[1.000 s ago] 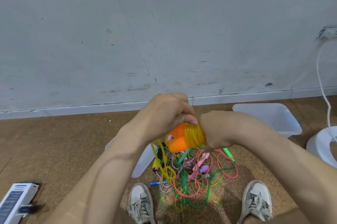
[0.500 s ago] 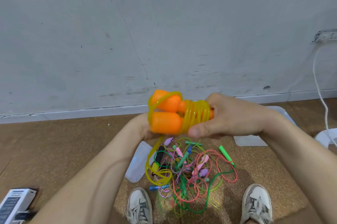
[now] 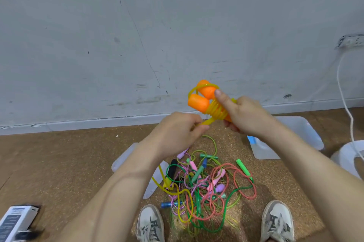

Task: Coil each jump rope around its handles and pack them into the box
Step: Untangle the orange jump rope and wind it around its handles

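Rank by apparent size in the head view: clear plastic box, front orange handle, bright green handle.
1. Clear plastic box
2. Front orange handle, bulkier but held nearer the camera, so unsure
3. Bright green handle

**Bare forearms, grey sneakers**

Both forearms are bare from the frame's lower edge up to the left hand (image 3: 177,131) and right hand (image 3: 246,117). The right thumbnail is short and plain. The left shoe (image 3: 150,224) at 6 o'clock and right shoe (image 3: 277,222) at 5 o'clock are low, pale grey and off-white sneakers with white laces and dark tongue markings.
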{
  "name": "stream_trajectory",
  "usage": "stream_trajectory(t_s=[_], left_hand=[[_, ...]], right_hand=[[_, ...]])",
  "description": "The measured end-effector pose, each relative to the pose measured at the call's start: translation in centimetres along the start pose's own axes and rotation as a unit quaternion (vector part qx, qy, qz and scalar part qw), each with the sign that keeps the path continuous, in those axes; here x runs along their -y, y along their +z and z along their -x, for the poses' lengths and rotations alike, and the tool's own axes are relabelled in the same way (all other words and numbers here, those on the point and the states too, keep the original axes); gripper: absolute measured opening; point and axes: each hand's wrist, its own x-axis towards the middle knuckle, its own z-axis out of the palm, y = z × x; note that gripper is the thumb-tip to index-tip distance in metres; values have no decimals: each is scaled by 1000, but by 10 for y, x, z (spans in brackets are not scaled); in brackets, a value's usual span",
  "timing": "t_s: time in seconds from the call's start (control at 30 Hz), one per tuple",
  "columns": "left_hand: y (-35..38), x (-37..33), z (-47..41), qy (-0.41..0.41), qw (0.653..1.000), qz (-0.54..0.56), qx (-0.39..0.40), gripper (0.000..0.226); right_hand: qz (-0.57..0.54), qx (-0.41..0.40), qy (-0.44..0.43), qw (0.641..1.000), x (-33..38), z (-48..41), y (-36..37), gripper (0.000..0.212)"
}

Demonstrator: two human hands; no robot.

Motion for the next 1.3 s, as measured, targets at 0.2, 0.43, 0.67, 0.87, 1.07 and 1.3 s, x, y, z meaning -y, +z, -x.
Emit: stream_trajectory(t_s=[0.2,0.43,0.67,0.87,1.07,1.3], left_hand=[[-1,-21,6,102,946,-303,-56,22],[12,-34,3,173,941,-285,-59,22],[0,-10,3,174,968,-139,-113,31],[-11,-9,3,144,977,-36,-153,25],[-2,-25,2,113,971,-207,31,26],[-14,-27,9,83,980,-175,40,24]], right_hand=[[55,-11,-12,998,-4,-7,7,77],[137,-4,-26,990,-12,-7,23,82],[73,114,-47,990,0,0,21,84],[-33,328,-10,944,-1,4,-7,49],[255,301,-24,919,-12,-2,14,31],[362,230,-26,903,-9,6,42,31]])
